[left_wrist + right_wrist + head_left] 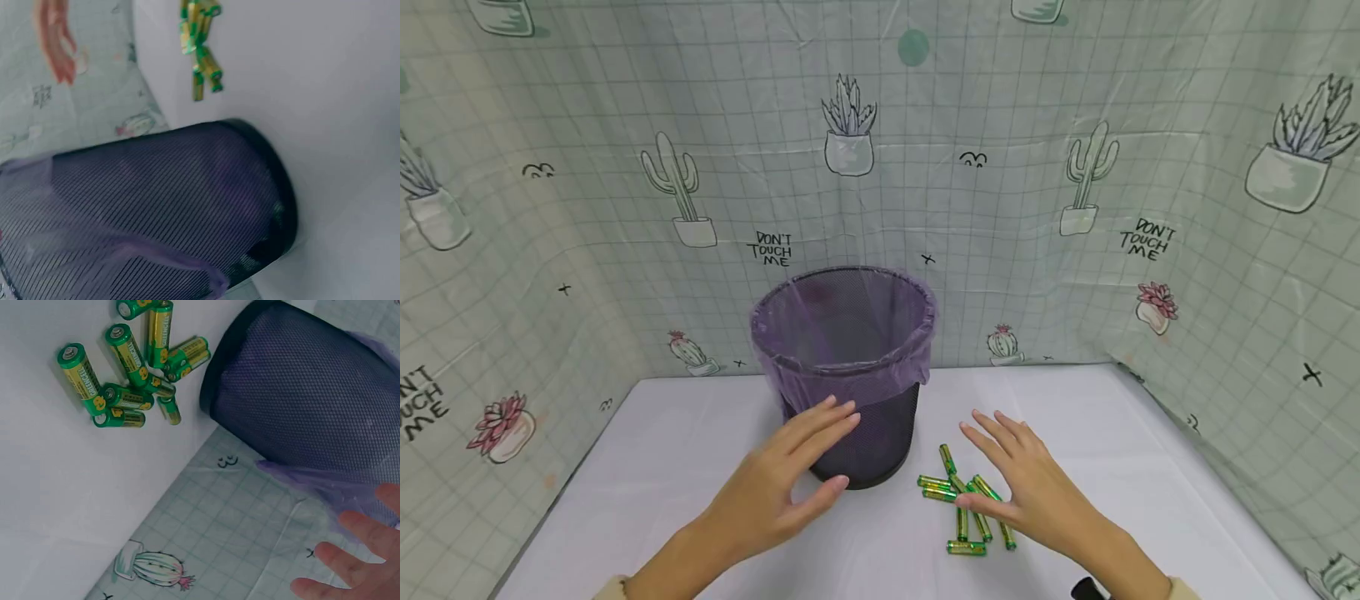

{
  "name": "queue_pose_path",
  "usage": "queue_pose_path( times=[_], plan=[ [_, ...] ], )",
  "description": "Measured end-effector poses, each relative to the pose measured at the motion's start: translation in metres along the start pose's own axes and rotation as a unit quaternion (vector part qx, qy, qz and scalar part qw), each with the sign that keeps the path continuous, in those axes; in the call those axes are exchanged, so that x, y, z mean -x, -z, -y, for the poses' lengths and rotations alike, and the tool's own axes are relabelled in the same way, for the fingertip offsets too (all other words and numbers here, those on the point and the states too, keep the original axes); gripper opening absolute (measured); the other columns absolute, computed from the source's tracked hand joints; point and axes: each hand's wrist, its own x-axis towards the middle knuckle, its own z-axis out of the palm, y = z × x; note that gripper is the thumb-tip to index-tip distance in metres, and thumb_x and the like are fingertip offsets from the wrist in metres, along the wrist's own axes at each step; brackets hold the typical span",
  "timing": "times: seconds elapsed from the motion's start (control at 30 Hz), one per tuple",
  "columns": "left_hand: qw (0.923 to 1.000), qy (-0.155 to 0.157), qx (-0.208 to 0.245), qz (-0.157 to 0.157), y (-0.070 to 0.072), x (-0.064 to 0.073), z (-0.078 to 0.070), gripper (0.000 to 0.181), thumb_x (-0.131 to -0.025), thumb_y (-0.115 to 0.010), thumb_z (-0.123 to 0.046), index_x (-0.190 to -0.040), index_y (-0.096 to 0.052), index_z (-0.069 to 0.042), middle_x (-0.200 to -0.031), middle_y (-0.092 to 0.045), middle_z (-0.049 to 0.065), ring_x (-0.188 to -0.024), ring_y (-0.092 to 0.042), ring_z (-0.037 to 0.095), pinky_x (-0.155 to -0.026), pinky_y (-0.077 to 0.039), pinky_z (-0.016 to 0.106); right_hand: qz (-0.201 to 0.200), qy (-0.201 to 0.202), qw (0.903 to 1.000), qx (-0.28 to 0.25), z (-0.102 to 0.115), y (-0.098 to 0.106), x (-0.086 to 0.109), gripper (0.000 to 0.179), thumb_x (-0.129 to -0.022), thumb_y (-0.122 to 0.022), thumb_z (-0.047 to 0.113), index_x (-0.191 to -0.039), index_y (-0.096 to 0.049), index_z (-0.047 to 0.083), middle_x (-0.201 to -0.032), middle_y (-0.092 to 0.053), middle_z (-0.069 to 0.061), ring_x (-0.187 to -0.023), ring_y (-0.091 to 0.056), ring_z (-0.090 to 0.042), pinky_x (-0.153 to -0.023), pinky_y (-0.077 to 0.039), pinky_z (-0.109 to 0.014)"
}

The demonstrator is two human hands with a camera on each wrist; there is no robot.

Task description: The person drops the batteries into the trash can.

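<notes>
My left hand (775, 479) hovers in front of the mesh bin, fingers extended and nothing held. Over the right side of the battery pile my right hand (1030, 483) is spread, also holding nothing; in the right wrist view its fingers (369, 534) show at the lower right corner. Several green and gold batteries (966, 547) lie loosely piled on the table, some crossing each other. Their GREENCELL labels read clearly in the right wrist view. The black mesh bin (880, 433) stands upright, lined with a purple bag (850, 379) folded over its rim.
A white cloth covers the table (692, 458). Behind and along both sides hangs a gridded curtain (880, 208) printed with cacti. A small black object (1086, 589) shows at the bottom edge near the right forearm.
</notes>
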Motion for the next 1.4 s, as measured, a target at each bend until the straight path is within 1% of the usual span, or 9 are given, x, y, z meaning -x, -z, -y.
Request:
queue_pose_path(
  times=[0.1, 0.2, 0.37, 0.5, 0.7, 0.83, 1.03, 1.2, 1.4],
  plan=[
    [0.997, -0.024, 0.043, -0.06, 0.009, -0.011, 0.008, 0.042, -0.094, -0.052, -0.026, -0.13, -0.053, -0.004, -0.133, -0.053, 0.011, -0.128, -0.046, 0.027, -0.109, -0.03, 0.023, 0.0, -0.018, 0.9998, -0.009, -0.004, 0.0, -0.002, 0.074, -0.079, -0.065, 0.05, -0.139, -0.043, 0.014, -0.141, -0.043, -0.009, -0.126, -0.041, -0.036, -0.097, -0.033, -0.061],
    [0.9914, -0.022, 0.077, -0.103, 0.019, -0.019, 0.019, 0.038, -0.093, -0.053, -0.019, -0.126, -0.056, 0.0, -0.129, -0.055, 0.014, -0.128, -0.045, 0.025, -0.108, -0.032, 0.026, -0.001, -0.036, 0.9991, -0.023, -0.009, -0.001, -0.003, 0.07, -0.081, -0.066, 0.047, -0.138, -0.045, 0.013, -0.138, -0.046, -0.01, -0.123, -0.044, -0.035, -0.095, -0.035, -0.061],
    [0.9872, 0.056, 0.078, -0.127, 0.035, -0.022, 0.042, 0.045, -0.083, -0.06, 0.001, -0.127, -0.055, -0.002, -0.132, -0.054, 0.013, -0.132, -0.041, 0.017, -0.109, -0.03, 0.023, -0.004, -0.066, 0.9966, -0.049, -0.018, -0.004, 0.0, 0.065, -0.081, -0.068, 0.041, -0.134, -0.048, 0.01, -0.133, -0.05, -0.012, -0.119, -0.047, -0.034, -0.094, -0.037, -0.059],
    [0.9817, 0.142, 0.054, -0.114, 0.044, -0.023, 0.06, 0.05, -0.084, -0.061, 0.001, -0.132, -0.052, -0.007, -0.138, -0.049, 0.009, -0.132, -0.04, 0.014, -0.106, -0.03, 0.018, 0.0, -0.097, 0.9925, -0.074, -0.024, -0.006, 0.003, 0.061, -0.082, -0.067, 0.039, -0.132, -0.05, 0.008, -0.129, -0.053, -0.011, -0.118, -0.048, -0.033, -0.093, -0.039, -0.058],
    [0.9674, 0.23, 0.068, -0.082, 0.049, -0.025, 0.082, 0.052, -0.089, -0.059, -0.007, -0.138, -0.042, -0.003, -0.145, -0.038, 0.012, -0.133, -0.036, 0.029, -0.104, -0.034, 0.046, 0.023, -0.144, 0.9835, -0.107, -0.03, -0.009, 0.008, 0.058, -0.084, -0.065, 0.039, -0.131, -0.051, 0.007, -0.127, -0.055, -0.011, -0.117, -0.048, -0.034, -0.091, -0.041, -0.057],
    [0.9538, 0.274, 0.11, -0.053, 0.05, -0.026, 0.091, 0.057, -0.091, -0.056, -0.014, -0.143, -0.033, -0.004, -0.15, -0.027, 0.016, -0.135, -0.029, 0.037, -0.105, -0.03, 0.053, 0.034, -0.167, 0.9771, -0.127, -0.034, -0.014, 0.013, 0.058, -0.084, -0.066, 0.037, -0.13, -0.051, 0.005, -0.126, -0.055, -0.013, -0.115, -0.049, -0.034, -0.09, -0.043, -0.055],
    [0.9325, 0.32, 0.168, -0.002, 0.046, -0.028, 0.104, 0.067, -0.094, -0.053, -0.021, -0.149, -0.018, -0.007, -0.153, -0.013, 0.018, -0.138, -0.023, 0.041, -0.108, -0.026, 0.054, 0.042, -0.201, 0.9657, -0.159, -0.042, -0.027, 0.023, 0.053, -0.083, -0.068, 0.028, -0.127, -0.053, 0.004, -0.118, -0.059, -0.014, -0.104, -0.055, -0.031, -0.082, -0.047, -0.048],
    [0.9132, 0.345, 0.216, 0.024, 0.043, -0.028, 0.111, 0.07, -0.094, -0.052, -0.021, -0.15, -0.011, -0.01, -0.154, -0.007, 0.018, -0.138, -0.02, 0.043, -0.108, -0.024, 0.055, 0.062, -0.24, 0.9497, -0.192, -0.046, -0.036, 0.033, 0.05, -0.082, -0.07, 0.024, -0.124, -0.054, 0.002, -0.109, -0.061, -0.012, -0.096, -0.058, -0.026, -0.078, -0.048, -0.037],
    [0.8992, 0.355, 0.254, 0.038, 0.039, -0.028, 0.116, 0.072, -0.094, -0.051, -0.02, -0.151, -0.007, -0.011, -0.155, -0.005, 0.017, -0.139, -0.019, 0.043, -0.107, -0.026, 0.057, 0.077, -0.278, 0.9341, -0.211, -0.047, -0.046, 0.046, 0.045, -0.079, -0.072, 0.019, -0.117, -0.058, 0.0, -0.095, -0.062, -0.007, -0.081, -0.055, -0.013, -0.065, -0.046, -0.022]
  ],
)
